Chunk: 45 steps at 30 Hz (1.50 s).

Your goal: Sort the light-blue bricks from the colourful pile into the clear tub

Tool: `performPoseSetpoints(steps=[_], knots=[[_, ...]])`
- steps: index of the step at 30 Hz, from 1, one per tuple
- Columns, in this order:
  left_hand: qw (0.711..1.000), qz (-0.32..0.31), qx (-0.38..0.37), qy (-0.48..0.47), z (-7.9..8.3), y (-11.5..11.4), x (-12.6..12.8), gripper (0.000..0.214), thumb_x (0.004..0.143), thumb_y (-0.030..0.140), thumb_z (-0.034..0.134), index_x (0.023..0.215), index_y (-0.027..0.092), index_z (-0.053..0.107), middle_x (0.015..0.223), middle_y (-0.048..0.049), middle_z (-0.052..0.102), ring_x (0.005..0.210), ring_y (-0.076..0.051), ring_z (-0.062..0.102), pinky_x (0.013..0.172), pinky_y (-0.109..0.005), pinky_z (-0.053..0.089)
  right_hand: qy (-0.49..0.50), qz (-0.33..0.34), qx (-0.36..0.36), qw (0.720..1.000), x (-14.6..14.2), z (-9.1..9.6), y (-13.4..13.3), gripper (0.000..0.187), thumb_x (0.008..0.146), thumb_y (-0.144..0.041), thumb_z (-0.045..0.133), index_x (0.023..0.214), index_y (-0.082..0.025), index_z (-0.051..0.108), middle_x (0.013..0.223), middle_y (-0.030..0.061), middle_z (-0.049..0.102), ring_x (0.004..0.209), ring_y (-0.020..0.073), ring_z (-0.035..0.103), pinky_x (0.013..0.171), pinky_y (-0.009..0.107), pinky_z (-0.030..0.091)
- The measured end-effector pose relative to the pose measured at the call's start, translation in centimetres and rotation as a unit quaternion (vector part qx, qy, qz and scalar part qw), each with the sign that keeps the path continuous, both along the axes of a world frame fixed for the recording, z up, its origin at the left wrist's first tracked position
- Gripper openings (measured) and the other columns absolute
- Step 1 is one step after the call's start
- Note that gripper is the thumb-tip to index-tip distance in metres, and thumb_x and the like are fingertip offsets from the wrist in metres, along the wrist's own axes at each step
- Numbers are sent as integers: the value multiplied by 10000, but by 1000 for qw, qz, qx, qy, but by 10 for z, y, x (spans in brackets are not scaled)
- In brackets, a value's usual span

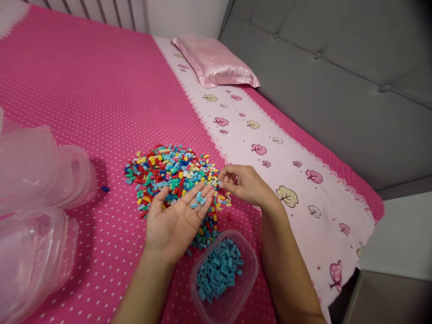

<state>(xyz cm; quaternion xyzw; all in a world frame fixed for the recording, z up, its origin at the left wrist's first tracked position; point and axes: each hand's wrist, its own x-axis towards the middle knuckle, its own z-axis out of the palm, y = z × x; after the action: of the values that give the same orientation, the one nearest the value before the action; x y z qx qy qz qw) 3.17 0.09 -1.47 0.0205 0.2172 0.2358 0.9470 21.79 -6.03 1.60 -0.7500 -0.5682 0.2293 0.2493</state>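
Light-blue pieces: I see a small cluster [198, 199] lying on the fingers of the upturned left palm, above the near side of the pile.
Left hand: I have it [172, 229] flat and spread wide, carrying the cluster without gripping.
Right hand: I see it [248, 184] at the pile's right edge, thumb and forefinger narrow; a pale piece shows at the tips, but I can't tell if it's pinched.
Tub: I count the blue pieces [219, 270] in this clear container [242, 292] as the part done; I make out no other colour there.
Pile: I judge plenty left, since blue ones lie scattered through this multicoloured heap [168, 173].
Farther out: I see stacked clear containers [30, 166] at left and a stray dark-blue piece [105, 189] beside them on the pink bedspread [101, 99].
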Motion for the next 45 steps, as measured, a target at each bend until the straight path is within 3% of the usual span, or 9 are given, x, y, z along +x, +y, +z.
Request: performPoseSetpoints(steps=[8,12,14,17,20,25,33,39,45], knots=[[1000,-1,-2,-20,0,0,0,740,852,430,452,1434,-2,302,1335,-255,522,1230,-288,530,980,-353,499,87,55,109,989,-22,15,-1,155,773,-198,613,905,-157,683,732,-5,635,622,82,530,586,217,411],[1000,1,-13,-10,1,0,1,768,843,432,456,1445,-5,270,1326,-270,522,1227,-301,529,982,-369,496,73,-3,128,989,-18,13,-3,224,782,-206,607,988,-162,683,764,2,657,618,85,536,605,228,423],[1000,3,-12,-2,1,-1,1,775,839,434,457,1443,-12,266,1327,-274,519,1236,-305,519,985,-369,493,51,-31,96,994,-13,13,-5,188,776,-201,605,938,-158,690,730,0,659,597,87,537,594,226,415],[1000,7,-10,-1,2,-1,1,775,840,436,453,1436,-25,271,1329,-280,514,1247,-309,508,987,-368,492,-11,-28,-34,999,-7,12,-7,157,749,-147,593,859,-180,701,684,-9,662,609,100,564,585,220,394],[1000,7,-6,-3,2,-1,1,766,842,431,451,1425,-37,285,1328,-285,513,1248,-315,505,990,-375,489,-80,-17,-164,983,-6,10,-7,138,698,-129,627,786,-207,700,695,-15,679,651,116,588,576,220,372],[1000,8,-9,-2,0,0,1,768,838,425,459,1424,-41,288,1334,-293,502,1245,-323,506,981,-374,495,-166,-17,-265,950,-15,3,1,141,649,-208,717,786,-229,692,808,12,708,719,155,621,564,238,365],[1000,6,-27,-11,-1,0,1,785,830,426,475,1457,10,253,1370,-272,479,1258,-322,492,985,-383,492,-244,-52,-296,922,-21,0,9,100,707,-233,649,787,-202,700,838,113,714,815,236,664,608,274,444],[1000,4,-7,-5,-1,0,1,770,834,430,466,1425,-32,295,1337,-285,505,1249,-322,503,988,-373,489,-249,-38,-274,928,-18,-1,6,152,737,-226,571,818,-186,694,880,125,715,838,257,661,636,305,446],[1000,4,-8,-2,0,0,1,769,837,435,457,1436,-15,283,1344,-278,502,1251,-312,503,987,-372,492,-208,-26,-235,949,-10,2,0,135,725,-198,555,750,-211,687,816,72,710,733,192,632,562,259,366]])
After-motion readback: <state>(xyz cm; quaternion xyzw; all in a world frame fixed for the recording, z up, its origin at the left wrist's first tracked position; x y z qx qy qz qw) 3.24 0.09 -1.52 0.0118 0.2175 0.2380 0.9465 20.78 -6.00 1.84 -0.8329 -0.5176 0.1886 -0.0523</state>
